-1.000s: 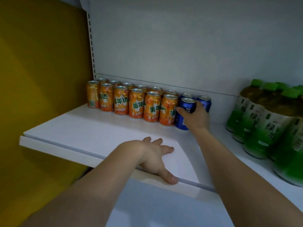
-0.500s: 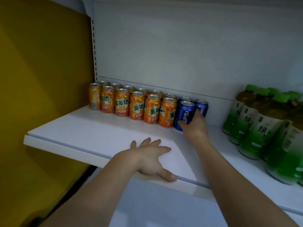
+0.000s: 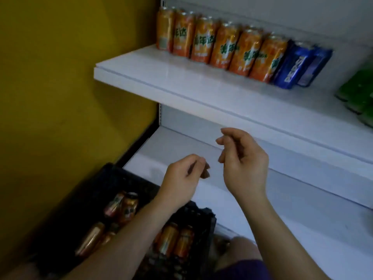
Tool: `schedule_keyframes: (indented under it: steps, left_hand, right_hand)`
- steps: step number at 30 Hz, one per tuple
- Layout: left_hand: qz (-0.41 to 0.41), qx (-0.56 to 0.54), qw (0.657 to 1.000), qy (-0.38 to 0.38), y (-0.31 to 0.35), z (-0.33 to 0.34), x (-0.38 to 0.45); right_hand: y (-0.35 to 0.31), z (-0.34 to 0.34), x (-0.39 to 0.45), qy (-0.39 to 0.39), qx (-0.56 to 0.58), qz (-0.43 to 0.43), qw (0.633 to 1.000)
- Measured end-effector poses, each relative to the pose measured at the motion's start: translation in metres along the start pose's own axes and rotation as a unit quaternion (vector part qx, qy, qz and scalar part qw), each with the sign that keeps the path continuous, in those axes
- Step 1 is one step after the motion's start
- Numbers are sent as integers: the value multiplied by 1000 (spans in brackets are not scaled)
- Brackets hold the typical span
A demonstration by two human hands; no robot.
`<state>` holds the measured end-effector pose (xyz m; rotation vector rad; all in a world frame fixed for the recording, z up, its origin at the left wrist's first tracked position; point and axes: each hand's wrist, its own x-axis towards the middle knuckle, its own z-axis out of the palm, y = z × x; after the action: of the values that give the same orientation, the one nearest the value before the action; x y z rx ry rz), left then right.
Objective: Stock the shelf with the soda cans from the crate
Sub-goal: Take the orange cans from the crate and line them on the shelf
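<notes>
Both hands are empty, fingers loosely curled; the left hand (image 3: 184,174) hangs nearer the crate (image 3: 113,178), which is below and to its left; the cans (image 3: 121,207) there lie on their sides; the right hand (image 3: 244,160) is farther away.

Both hands hang in the air below the shelf (image 3: 181,85), the left hand (image 3: 182,175) and right hand (image 3: 243,160) loosely curled and holding nothing. Up on the shelf, orange cans (image 3: 222,45) stand in a row with blue cans (image 3: 296,67) touching its right end, and green bottles (image 3: 357,93) sit at the far right edge. Down at lower left, the dark crate (image 3: 121,178) holds orange cans lying on their sides, beside the yellow wall (image 3: 60,77).
</notes>
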<state>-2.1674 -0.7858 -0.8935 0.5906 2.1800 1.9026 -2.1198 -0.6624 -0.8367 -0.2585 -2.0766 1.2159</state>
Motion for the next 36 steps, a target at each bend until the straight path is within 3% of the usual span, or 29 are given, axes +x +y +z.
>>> schedule_keyframes:
  steps: [3,5,10,12,13,15,17,20,23,29,32,34,36]
  left_hand:
    - [-124,105,986,-41,-81,-26,-31]
    - [-213,199,951,-104,-130,-38,-52]
    - [-389,330,812,-285,-226,-56,-114]
    - [-406,383,771,-307,-242,-63,-130]
    - [-415,407,765,-278,-245,-67,-134]
    - [-427,439,769,-184,-248,-77,-134]
    - [-419,461,769,-147,-252,-88,-128]
    - [-455,416,766,-182,-261,-96,-120]
    - [-495,348,768,-209,-275,-97,-116]
    - [-490,320,760,-283,-290,-92,-117]
    - [-489,305,760,-300,-291,-91,-121]
    - [-484,279,782,-276,-288,-93,-122]
    - [-464,209,831,-227,-275,-94,-122]
  right_hand:
    - [48,43,-64,-116,-38,103,987]
    - [81,69,-105,-208,-100,167,959]
    - [148,117,-200,-468,-269,300,787]
    - [162,130,-232,-521,-286,323,736]
    - [166,138,-244,-534,-281,330,726]
    - [166,154,-263,-541,-252,345,724]
    - [166,171,-274,-542,-238,339,731]
    - [166,191,-281,-538,-225,327,743]
    - [175,204,-287,-521,-192,379,741]
    - [201,215,-298,-448,-171,508,716]
    - [209,211,-299,-430,-203,502,722]
    - [204,204,-296,-429,-203,481,737]
    - [193,193,-289,-403,-163,457,776]
